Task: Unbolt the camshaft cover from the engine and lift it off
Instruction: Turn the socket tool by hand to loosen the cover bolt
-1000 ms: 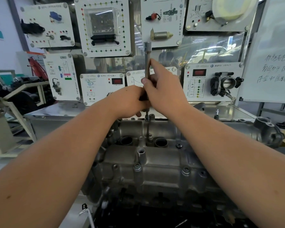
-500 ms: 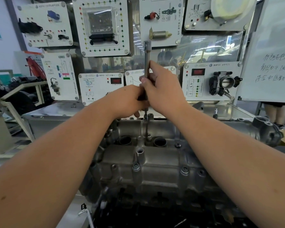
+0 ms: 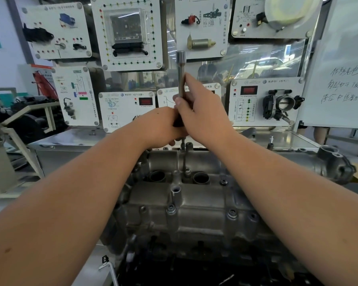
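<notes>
Both hands, left (image 3: 163, 129) and right (image 3: 203, 112), grip an upright wrench (image 3: 181, 73) over the cover (image 3: 194, 203); sensor panels (image 3: 130, 32) stand behind.

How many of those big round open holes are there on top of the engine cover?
2: one hole left of the tool's shaft, the other hole right of it. The arms may hide more.

Both hands (image 3: 186, 120) crowd the wrench (image 3: 181, 75); cover's (image 3: 194, 203) near half lies open.
</notes>
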`<state>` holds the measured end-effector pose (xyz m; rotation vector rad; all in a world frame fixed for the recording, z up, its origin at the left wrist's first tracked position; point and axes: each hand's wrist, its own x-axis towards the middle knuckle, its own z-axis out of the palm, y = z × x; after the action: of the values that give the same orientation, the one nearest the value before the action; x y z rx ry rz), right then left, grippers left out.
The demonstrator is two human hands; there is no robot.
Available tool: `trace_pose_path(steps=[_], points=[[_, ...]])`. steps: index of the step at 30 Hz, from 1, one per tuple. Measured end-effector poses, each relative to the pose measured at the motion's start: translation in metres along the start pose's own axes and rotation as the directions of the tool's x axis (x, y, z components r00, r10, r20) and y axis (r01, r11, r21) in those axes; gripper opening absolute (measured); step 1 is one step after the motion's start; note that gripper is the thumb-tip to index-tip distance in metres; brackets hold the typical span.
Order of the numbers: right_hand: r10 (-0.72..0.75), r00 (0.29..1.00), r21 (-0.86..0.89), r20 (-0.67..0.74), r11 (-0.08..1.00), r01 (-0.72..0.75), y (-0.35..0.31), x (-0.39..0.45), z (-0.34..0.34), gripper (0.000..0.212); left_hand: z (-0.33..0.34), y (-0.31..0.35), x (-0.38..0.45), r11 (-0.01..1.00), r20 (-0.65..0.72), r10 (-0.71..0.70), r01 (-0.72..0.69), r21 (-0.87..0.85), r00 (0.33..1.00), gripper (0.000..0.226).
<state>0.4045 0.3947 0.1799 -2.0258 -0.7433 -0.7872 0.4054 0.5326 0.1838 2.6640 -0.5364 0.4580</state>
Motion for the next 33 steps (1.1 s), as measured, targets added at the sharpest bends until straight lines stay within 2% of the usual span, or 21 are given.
trace_pose_path(steps=[5,9,11,12,14,17,19,21,24,27,29,31,33], points=[[-0.058,0.993,-0.085,-0.103,0.995,0.049,0.0023,0.0020,0.0020,0.015,0.0034,0.0003,0.0026,0.996,-0.021,-0.028,0.030,0.079,0.999,0.021],[-0.032,0.997,-0.071,-0.073,0.997,0.027,0.0042,0.0047,-0.0005,0.012,0.0018,-0.0029,0.0024,0.999,0.038,-0.006,0.008,-0.049,0.999,0.013],[-0.016,0.999,-0.046,-0.047,0.999,0.014,0.0040,0.0041,-0.0006,0.028,0.0007,-0.0024,0.0013,0.998,0.030,0.002,0.000,-0.065,1.000,0.008],[-0.006,0.999,-0.031,-0.039,1.000,0.005,0.0031,0.0030,-0.0004,0.037,0.0000,-0.0013,0.0005,0.998,0.017,-0.003,0.004,-0.058,1.000,0.012],[-0.012,0.999,-0.024,-0.038,1.000,0.011,0.0029,0.0016,0.0008,0.040,-0.0008,0.0014,-0.0009,0.999,-0.001,-0.014,0.014,-0.052,1.000,0.021],[-0.044,0.996,-0.065,-0.073,0.997,0.039,0.0025,0.0004,0.0011,0.028,0.0000,0.0033,-0.0015,1.000,-0.001,-0.006,0.006,-0.023,1.000,0.022],[-0.041,0.995,-0.075,-0.095,0.997,0.034,0.0029,0.0017,0.0008,0.011,0.0007,0.0017,-0.0005,1.000,0.001,0.004,-0.004,-0.016,1.000,0.018],[-0.014,0.996,-0.062,-0.089,0.998,0.008,0.0036,0.0034,-0.0002,0.006,0.0011,0.0000,0.0001,0.998,0.023,0.009,-0.007,-0.059,1.000,0.010],[0.015,0.999,-0.022,-0.032,1.000,-0.016,0.0018,0.0034,-0.0013,0.037,-0.0005,-0.0001,-0.0011,0.995,0.034,0.022,-0.019,-0.101,0.999,0.009],[0.021,0.999,-0.007,-0.027,1.000,-0.021,0.0001,-0.0001,0.0006,0.049,-0.0018,0.0033,-0.0032,0.997,0.000,0.009,-0.009,-0.072,1.000,0.024],[-0.010,0.999,-0.041,-0.045,0.999,0.008,0.0000,-0.0009,0.0015,0.041,-0.0012,0.0043,-0.0031,0.999,-0.015,-0.010,0.010,-0.035,1.000,0.027],[-0.050,0.996,-0.084,-0.077,0.996,0.043,-0.0005,-0.0009,0.0014,0.024,0.0002,0.0040,-0.0022,1.000,-0.032,-0.018,0.018,0.005,0.999,0.026],[-0.029,0.996,-0.095,-0.080,0.995,0.021,-0.0006,0.0006,0.0009,0.018,0.0013,0.0039,-0.0016,0.999,-0.023,-0.015,0.016,0.028,1.000,0.024]])
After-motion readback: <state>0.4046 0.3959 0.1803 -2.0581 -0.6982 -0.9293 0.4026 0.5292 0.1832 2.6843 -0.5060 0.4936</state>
